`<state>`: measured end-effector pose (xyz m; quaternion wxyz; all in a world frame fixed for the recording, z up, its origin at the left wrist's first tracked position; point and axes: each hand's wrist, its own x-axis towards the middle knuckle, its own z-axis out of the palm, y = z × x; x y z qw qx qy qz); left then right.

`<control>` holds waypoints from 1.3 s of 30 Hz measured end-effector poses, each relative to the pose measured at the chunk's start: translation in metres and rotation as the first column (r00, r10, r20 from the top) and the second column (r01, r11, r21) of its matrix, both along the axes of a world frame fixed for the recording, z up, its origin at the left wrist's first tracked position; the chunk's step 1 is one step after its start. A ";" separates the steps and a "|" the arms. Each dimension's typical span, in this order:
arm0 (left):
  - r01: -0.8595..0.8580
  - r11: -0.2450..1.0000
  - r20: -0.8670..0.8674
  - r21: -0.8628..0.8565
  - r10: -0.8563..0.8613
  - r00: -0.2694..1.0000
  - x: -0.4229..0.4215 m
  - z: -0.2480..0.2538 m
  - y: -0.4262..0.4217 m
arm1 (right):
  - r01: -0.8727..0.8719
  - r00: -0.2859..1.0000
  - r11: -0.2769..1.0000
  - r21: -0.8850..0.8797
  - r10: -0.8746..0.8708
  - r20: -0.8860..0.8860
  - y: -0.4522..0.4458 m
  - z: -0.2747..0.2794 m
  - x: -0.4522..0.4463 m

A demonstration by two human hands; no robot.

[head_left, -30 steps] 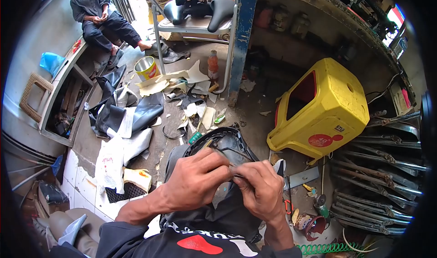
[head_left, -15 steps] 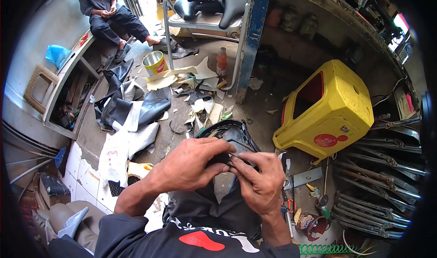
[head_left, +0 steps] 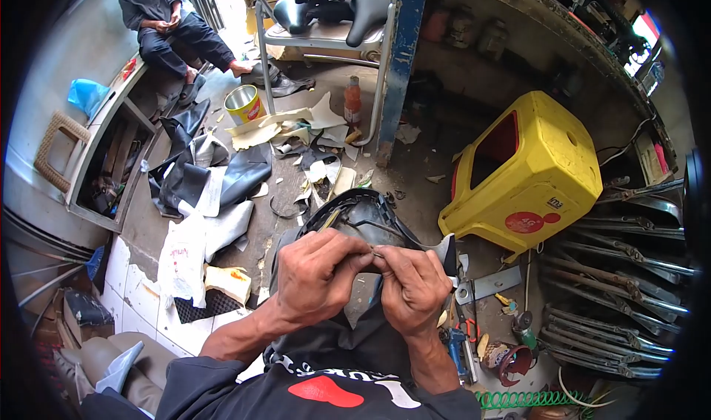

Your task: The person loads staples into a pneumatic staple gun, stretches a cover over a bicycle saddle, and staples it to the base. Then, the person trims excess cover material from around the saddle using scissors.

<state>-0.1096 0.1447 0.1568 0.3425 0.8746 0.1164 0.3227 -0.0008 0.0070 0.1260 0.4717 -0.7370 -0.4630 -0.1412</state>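
Note:
My left hand and my right hand meet in front of my chest, thumbs and fingertips pressed together. Between the fingertips is something small and thin that I cannot make out. Just beyond them, over my lap, lies a black shell with a raised rim, which looks like a seat base; my hands cover its near part. A grey-and-black flap of sheet material sticks out beside my right hand.
Black sheet scraps and pale offcuts litter the floor ahead. A yellow plastic stool lies tipped at right, near stacked metal frames. Scissors and a blue tool lie at lower right. A seated person is at back left.
Both hands have turned and drawn closer together, still pinching at the fingertips. The grey-and-black flap now shows at right, and the blue tool has come into sight. The view has shifted slightly.

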 end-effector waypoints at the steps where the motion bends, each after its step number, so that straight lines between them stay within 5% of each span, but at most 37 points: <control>1: -0.001 1.000 0.000 -0.004 0.001 1.000 -0.001 0.002 -0.002 | -0.002 1.000 1.000 0.029 0.003 -0.018 0.002 -0.003 0.000; 3: -0.099 0.983 -0.076 -0.155 0.088 0.993 0.000 0.008 -0.006 | 0.011 0.997 1.000 0.023 -0.009 -0.081 0.004 0.001 -0.001; 6: -0.101 0.981 -0.193 -0.163 0.069 0.979 0.001 0.016 -0.004 | 0.039 0.965 0.987 -0.155 -0.077 -0.252 0.001 0.025 -0.001; 10: -0.068 0.984 -0.224 -0.162 0.031 0.974 -0.002 0.022 -0.003 | -0.100 0.905 0.981 -0.169 0.019 -0.425 -0.002 0.031 0.005; 16: 0.042 0.974 -0.086 0.220 -0.023 0.996 -0.012 0.000 -0.002 | -0.126 0.893 0.971 -0.202 0.022 -0.450 -0.001 0.030 0.013; 19: -0.027 0.889 0.173 0.457 -0.059 0.983 -0.020 -0.030 0.005 | -0.167 0.860 0.957 -0.238 0.023 -0.509 0.002 0.032 0.019; 23: 0.081 0.809 0.065 0.582 -0.145 0.987 -0.020 -0.023 0.017 | -0.167 0.871 0.952 -0.258 0.020 -0.491 0.003 0.038 0.023; 29: 0.215 0.765 -0.085 0.607 -0.207 0.975 -0.014 -0.011 0.026 | -0.200 0.801 0.916 -0.347 -0.052 -0.597 0.004 0.047 0.031; 39: 0.349 0.771 -0.195 0.533 -0.289 0.937 -0.006 -0.004 0.036 | -0.138 0.897 0.969 -0.207 0.034 -0.440 0.000 0.038 0.023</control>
